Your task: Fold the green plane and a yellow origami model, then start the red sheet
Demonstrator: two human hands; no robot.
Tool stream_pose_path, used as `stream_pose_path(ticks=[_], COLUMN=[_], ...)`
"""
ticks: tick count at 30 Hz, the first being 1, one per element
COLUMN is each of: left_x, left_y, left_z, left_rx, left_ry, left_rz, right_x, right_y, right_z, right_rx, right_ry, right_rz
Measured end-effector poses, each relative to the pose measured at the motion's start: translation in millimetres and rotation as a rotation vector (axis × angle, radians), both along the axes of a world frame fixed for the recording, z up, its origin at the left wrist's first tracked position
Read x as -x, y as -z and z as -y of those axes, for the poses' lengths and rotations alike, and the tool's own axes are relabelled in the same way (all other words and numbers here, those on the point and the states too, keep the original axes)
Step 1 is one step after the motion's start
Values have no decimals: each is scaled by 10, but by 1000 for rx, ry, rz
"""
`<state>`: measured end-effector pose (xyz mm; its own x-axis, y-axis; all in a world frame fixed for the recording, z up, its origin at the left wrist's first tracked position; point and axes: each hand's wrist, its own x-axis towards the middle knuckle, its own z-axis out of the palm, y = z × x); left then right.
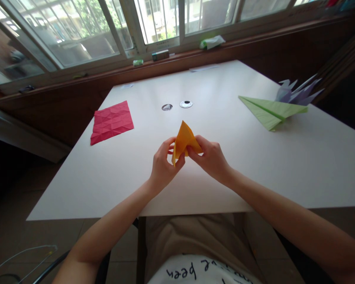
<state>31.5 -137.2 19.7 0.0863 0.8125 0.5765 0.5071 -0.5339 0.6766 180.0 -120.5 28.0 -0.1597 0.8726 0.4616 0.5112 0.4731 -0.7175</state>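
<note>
Both hands, left hand (pixel 163 163) and right hand (pixel 210 157), pinch with their fingers the orange folded paper triangle (pixel 184 140) held above the white tabletop (pixel 136 173) at frame centre; uneven finger pressure risks a crooked crease or tear.

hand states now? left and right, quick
Left hand: closed, pinching the lower edge of the orange folded paper.
Right hand: closed, pinching the same paper from its other side.

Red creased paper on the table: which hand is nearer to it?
Left. The left hand pinches the orange folded paper on the side toward the red paper; the right hand grips the orange paper's far side, farther away.
</note>
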Motion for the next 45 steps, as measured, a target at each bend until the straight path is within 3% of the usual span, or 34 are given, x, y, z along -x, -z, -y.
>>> stream_pose_path(ticks=[7, 11, 18, 26, 30, 36, 45], left_x=[-3, -11, -21, -21, -17, -26, -11], left_y=[37, 21, -1, 47, 86, 85, 42], left_z=[-2, -6, 3, 21, 23, 21, 17], left_rx=[-91, -15, 41, -28, -25, -13, 145], left_ry=[-41, -40, -15, 29, 2, 9, -58], left_rz=[-43, -8, 24, -18, -30, 2, 94], right_x=[15, 32, 45, 73, 85, 51, -12], right_y=[-11, 27, 93, 73, 104, 139, 24], right_z=[17, 26, 34, 51, 66, 50, 49], right_rx=[-55, -24, -160, -60, -106, -194, -247], right_ry=[97, 91, 88, 91, 112, 4, -137], right_rz=[-31, -89, 42, -42, 3, 58, 74])
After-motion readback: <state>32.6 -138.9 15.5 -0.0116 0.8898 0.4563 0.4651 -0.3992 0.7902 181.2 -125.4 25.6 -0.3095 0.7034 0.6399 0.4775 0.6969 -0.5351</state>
